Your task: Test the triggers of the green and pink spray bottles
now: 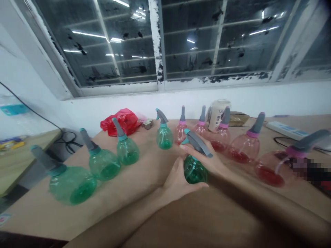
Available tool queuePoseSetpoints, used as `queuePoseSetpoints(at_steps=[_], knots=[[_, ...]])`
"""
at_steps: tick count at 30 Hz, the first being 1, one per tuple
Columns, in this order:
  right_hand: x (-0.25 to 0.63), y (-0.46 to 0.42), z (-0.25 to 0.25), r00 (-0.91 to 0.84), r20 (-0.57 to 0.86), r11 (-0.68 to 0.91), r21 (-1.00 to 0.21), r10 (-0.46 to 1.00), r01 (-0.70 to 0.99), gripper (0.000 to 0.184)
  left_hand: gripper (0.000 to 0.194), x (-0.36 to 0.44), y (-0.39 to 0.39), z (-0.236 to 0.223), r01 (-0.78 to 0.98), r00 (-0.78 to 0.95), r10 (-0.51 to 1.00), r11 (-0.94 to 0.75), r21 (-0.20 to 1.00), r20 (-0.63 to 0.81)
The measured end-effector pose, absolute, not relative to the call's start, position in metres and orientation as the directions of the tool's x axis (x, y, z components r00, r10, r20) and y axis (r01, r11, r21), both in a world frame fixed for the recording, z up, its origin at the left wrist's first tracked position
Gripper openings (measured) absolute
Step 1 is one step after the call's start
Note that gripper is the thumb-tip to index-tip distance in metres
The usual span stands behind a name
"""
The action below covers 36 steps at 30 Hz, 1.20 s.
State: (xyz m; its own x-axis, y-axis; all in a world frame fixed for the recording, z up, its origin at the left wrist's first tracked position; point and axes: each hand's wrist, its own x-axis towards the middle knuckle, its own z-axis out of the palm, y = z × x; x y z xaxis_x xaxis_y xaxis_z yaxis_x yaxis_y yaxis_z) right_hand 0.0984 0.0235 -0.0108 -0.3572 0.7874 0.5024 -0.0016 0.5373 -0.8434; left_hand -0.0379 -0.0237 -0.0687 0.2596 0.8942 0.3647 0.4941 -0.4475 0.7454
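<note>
Both my hands are on one green spray bottle [195,171] with a grey trigger head. My left hand [176,184] wraps round its lower body from the left, thumb and fingers curved about it. Up at the neck, my right hand [210,156] grips just below the spray head, its fingers partly hidden behind it. To the left stand green spray bottles: a near one [71,184], one behind it [103,165] and a third [128,151]. Another green spray bottle [164,136] is straight ahead. Several pink spray bottles, such as this one [244,146], line the right side.
A crumpled red plastic bag [122,120] and small blocks [147,124] lie at the back by the wall. A white container [218,113] and a brown packet [238,119] sit behind the pink bottles. A power strip [287,131] with a black cable is at right.
</note>
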Motion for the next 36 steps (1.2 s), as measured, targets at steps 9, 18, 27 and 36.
queuePoseSetpoints(at_steps=[9, 18, 27, 36], knots=[[0.0976, 0.0260, -0.0160, -0.312, 0.531, 0.562, -0.827, 0.788, 0.012, 0.028, 0.094, -0.0379, -0.0233, -0.0662, 0.533, 0.216, 0.929, -0.369, 0.761, 0.300], [0.0989, 0.0240, -0.0089, -0.336, 0.547, 0.600, -0.797, 0.767, 0.069, 0.027, 0.088, -0.0381, -0.0233, -0.0639, 0.524, 0.255, 0.909, -0.417, 0.743, 0.330], [0.0994, 0.0215, -0.0105, -0.272, 0.640, 0.686, -0.716, 0.719, 0.129, 0.022, 0.093, -0.0354, -0.0279, -0.0645, 0.547, 0.264, 0.908, -0.419, 0.725, 0.325], [0.0989, 0.0237, -0.0184, -0.233, 0.628, 0.662, -0.742, 0.742, 0.109, 0.018, 0.093, -0.0377, -0.0238, -0.0631, 0.532, 0.274, 0.909, -0.415, 0.738, 0.314]])
